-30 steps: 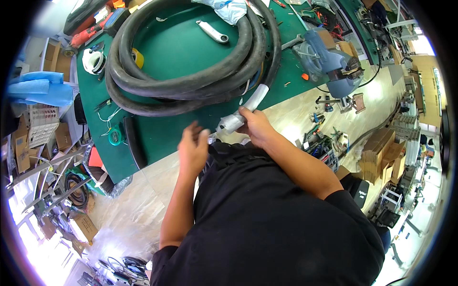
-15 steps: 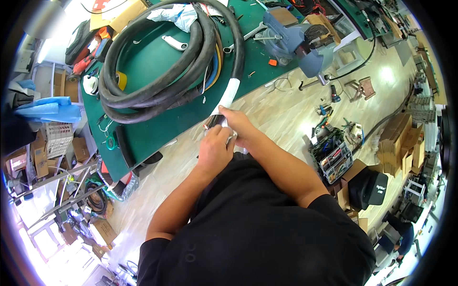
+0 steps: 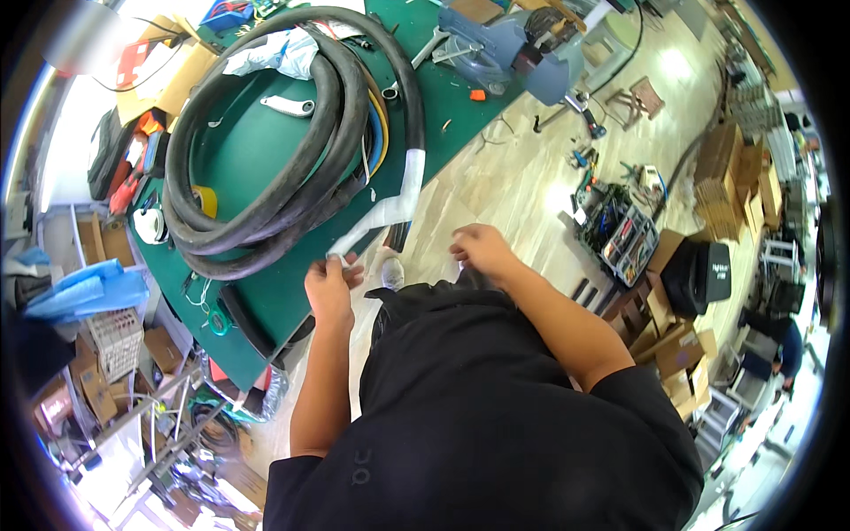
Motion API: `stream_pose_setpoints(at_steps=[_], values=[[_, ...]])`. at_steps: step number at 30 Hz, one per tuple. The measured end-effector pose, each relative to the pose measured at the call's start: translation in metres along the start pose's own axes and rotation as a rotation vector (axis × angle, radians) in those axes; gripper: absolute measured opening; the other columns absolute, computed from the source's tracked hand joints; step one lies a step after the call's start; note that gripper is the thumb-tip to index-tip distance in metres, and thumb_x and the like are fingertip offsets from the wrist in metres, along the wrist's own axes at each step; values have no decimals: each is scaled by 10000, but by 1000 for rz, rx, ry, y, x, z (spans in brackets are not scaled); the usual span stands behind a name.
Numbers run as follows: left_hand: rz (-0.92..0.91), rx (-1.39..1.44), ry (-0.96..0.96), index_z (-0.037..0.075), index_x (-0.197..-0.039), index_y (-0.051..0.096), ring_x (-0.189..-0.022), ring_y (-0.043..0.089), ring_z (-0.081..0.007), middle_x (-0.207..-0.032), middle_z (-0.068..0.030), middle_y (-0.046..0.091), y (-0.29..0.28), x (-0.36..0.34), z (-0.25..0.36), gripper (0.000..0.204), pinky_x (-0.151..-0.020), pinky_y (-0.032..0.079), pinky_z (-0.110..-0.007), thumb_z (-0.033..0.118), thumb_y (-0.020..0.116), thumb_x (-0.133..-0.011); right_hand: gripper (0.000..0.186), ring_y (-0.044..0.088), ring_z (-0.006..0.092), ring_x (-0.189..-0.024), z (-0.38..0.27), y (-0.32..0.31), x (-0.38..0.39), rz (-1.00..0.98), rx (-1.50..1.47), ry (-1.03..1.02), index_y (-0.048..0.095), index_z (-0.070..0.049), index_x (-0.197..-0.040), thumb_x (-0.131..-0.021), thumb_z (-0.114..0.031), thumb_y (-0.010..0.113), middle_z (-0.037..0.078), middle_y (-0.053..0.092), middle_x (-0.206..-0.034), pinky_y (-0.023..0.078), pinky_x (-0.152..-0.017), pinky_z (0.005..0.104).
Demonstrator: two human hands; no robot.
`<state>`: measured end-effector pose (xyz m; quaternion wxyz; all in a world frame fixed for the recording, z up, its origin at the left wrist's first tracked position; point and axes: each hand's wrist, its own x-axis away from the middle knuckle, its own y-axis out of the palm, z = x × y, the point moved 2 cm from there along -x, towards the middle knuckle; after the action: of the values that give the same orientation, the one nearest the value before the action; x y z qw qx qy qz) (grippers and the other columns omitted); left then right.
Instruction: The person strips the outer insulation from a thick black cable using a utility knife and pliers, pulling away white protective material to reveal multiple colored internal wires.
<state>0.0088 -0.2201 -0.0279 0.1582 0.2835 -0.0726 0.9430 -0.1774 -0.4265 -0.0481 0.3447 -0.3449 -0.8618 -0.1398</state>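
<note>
A thick black hose or cable (image 3: 413,115) lies coiled on the green table (image 3: 239,155), with thinner yellow and blue lines (image 3: 378,137) beside it. Near its free end a white wrap (image 3: 410,177) trails in a loose strip (image 3: 367,226) toward the left. My left hand (image 3: 329,288) pinches that strip's end at the table's front edge. The hose's dark tip (image 3: 397,237) projects past the edge below the wrap. My right hand (image 3: 482,252) is to the right of the tip, apart from it, fingers loosely curved and apart, holding nothing visible.
A grey-blue machine (image 3: 478,53) stands at the table's back right, near wrenches (image 3: 426,49). On the floor at right are a toolbox (image 3: 630,243), cardboard boxes (image 3: 717,177) and a wooden stool (image 3: 639,99). Cluttered shelving (image 3: 115,345) lines the left. Another person (image 3: 786,354) is at far right.
My left hand has moved left, drawing out the white wrap as a loose strip. My right hand has let go of the hose end and moved right. The view has shifted.
</note>
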Motion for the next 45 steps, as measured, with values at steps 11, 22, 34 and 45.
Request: stream_pose_setpoints(at_steps=[11,22,34,45], values=[[-1065,-542,563,-18,-974,624,-821,678,-267,-909,-161,695,63,53,34,130,-734,519,-365,95,623,-908,275,523,138,-605,-5,37,38,177,-291,-41,601,14,-1030,-998,-242,507,70,574,-757,444,-555,293],[-749,-378,-63,-99,-1234,555,-986,607,-188,-1123,-138,655,62,-37,7,398,-863,462,-304,134,584,-912,249,659,431,-808,83,42,1,609,522,-220,655,-75,-1094,-970,-237,513,254,668,-846,506,-706,488],[-471,-625,671,-36,-982,660,-688,570,-133,-793,-77,660,49,12,136,199,-653,469,-279,149,599,-944,193,640,264,-597,-67,59,109,414,485,-830,659,-18,-974,-933,-99,488,130,678,-750,512,-558,360],[-830,-623,-118,-34,-1210,565,-950,569,-186,-1036,-130,638,99,-38,-28,465,-869,470,-333,367,562,-973,212,672,366,-954,143,60,8,209,826,33,684,-99,-1000,-876,-147,519,202,691,-1000,524,-827,484]])
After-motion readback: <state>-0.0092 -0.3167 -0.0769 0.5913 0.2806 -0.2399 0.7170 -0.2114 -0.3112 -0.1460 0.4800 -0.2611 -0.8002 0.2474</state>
